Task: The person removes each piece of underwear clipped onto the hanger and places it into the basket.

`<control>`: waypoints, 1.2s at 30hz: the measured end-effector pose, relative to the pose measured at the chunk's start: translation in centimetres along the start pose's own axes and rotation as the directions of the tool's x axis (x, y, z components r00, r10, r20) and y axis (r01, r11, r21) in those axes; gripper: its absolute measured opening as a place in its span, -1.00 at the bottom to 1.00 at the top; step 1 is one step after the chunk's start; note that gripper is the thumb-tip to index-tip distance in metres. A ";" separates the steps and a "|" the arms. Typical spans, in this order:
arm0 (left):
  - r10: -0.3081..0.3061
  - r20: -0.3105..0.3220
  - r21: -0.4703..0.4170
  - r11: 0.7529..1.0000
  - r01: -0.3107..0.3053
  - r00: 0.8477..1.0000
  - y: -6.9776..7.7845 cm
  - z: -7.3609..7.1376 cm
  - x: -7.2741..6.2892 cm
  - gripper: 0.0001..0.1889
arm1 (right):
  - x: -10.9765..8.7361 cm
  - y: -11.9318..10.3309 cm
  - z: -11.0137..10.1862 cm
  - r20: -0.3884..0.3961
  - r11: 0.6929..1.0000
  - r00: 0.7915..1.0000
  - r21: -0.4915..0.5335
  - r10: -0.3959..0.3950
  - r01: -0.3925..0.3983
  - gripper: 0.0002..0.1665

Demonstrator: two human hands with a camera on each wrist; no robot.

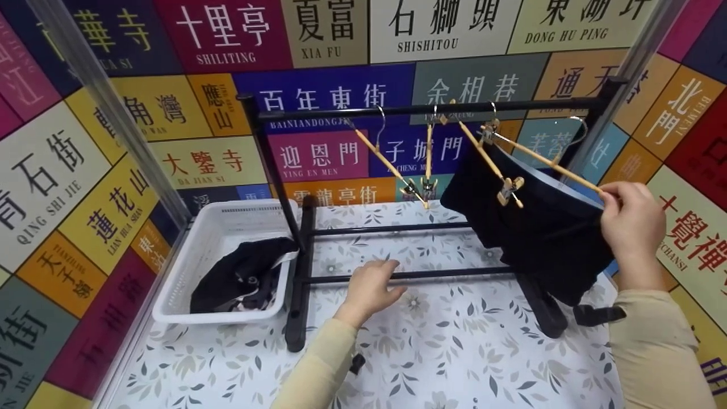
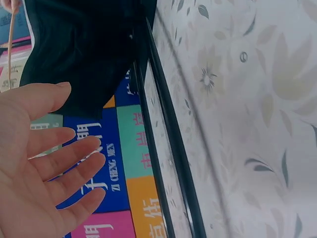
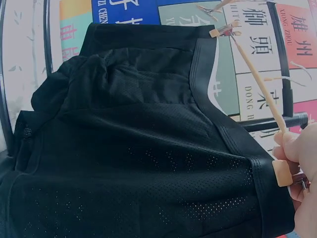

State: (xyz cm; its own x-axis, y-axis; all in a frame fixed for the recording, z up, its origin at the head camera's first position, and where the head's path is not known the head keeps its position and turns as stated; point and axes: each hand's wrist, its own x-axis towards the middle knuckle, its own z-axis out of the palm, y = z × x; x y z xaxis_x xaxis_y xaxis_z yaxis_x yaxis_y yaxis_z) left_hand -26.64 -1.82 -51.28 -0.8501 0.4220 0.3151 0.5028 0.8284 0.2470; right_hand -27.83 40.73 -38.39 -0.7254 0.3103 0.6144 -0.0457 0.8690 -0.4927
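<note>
In the head view my right hand (image 1: pixel 635 218) pinches one end of a wooden clip hanger (image 1: pixel 551 162), off the rail at the right. Black mesh shorts (image 1: pixel 539 233) hang from it by the waistband. Two wooden clips grip that waistband in the right wrist view, one clip (image 3: pixel 282 173) right beside my right hand (image 3: pixel 304 158). My left hand (image 1: pixel 370 289) is held near the rack's lower bar, fingers loosely extended and nothing in them. The left wrist view has this left hand (image 2: pixel 39 158) spread, with the shorts (image 2: pixel 79 54) beyond it.
A black rack's top rail (image 1: pixel 318 113) carries several other clip hangers, such as a bare hanger (image 1: pixel 381 157). Its lower bar (image 1: pixel 431 275) runs above a leaf-patterned tabletop (image 1: pixel 414 352). At left a white basket (image 1: pixel 162 301) contains dark clothes (image 1: pixel 238 278). Sign-covered walls surround the table.
</note>
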 end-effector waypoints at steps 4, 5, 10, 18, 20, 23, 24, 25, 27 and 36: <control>-0.035 0.004 -0.003 0.999 0.035 0.999 -1.0 -0.1 -0.6 -0.44 | -1.0 0.6 0.6 0.022 1.000 1.000 0.008 0.012 -0.012 -0.70; -0.042 0.000 -0.003 0.999 0.042 0.999 -1.2 -0.1 -0.7 -0.43 | -1.3 0.8 0.8 0.027 1.000 1.000 0.010 0.012 -0.012 -0.71; -0.077 -0.021 -0.026 0.997 0.076 0.997 -2.5 -0.1 -1.3 -0.42 | -2.6 1.5 1.9 0.065 1.000 0.998 0.016 0.005 -0.006 -0.73; -0.124 -0.054 -0.027 0.992 0.122 0.991 -4.7 -0.5 -2.4 -0.41 | -4.9 2.5 3.8 0.073 0.998 0.997 0.053 -0.018 0.014 -0.79; -0.140 -0.055 -0.037 0.990 0.138 0.989 -5.3 -0.8 -2.6 -0.40 | -5.5 2.6 4.2 0.083 0.998 0.996 0.057 -0.019 0.015 -0.80; -0.160 -0.048 -0.050 0.986 0.158 0.986 -6.2 -1.3 -2.7 -0.39 | -6.2 2.6 4.7 0.110 0.998 0.994 0.063 -0.016 0.009 -0.82; -0.166 -0.048 -0.054 0.985 0.163 0.985 -6.4 -1.5 -2.7 -0.38 | -6.5 2.6 4.9 0.120 0.998 0.993 0.063 -0.018 0.011 -0.82; -0.170 -0.048 -0.056 0.984 0.167 0.984 -6.7 -1.7 -2.7 -0.37 | -6.7 2.6 5.1 0.128 0.998 0.992 0.066 -0.024 0.015 -0.83; -0.175 -0.051 -0.052 0.984 0.172 0.983 -7.1 -2.1 -2.5 -0.35 | -7.2 2.6 5.4 0.142 0.997 0.989 0.075 -0.041 0.030 -0.85; -0.157 -0.115 -0.082 0.986 0.148 0.981 -7.9 -3.5 -2.1 -0.26 | -8.5 1.9 7.0 0.149 0.981 0.975 0.124 -0.168 0.150 -0.93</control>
State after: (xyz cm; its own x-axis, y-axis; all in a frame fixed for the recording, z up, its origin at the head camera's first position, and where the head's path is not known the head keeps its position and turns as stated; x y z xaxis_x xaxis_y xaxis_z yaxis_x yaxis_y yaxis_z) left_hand -28.30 -10.53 -50.67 -0.8947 0.2412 0.3759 0.3822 0.8490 0.3650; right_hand -26.57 37.04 -48.89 -0.8016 0.0992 0.5896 -0.2387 0.8510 -0.4677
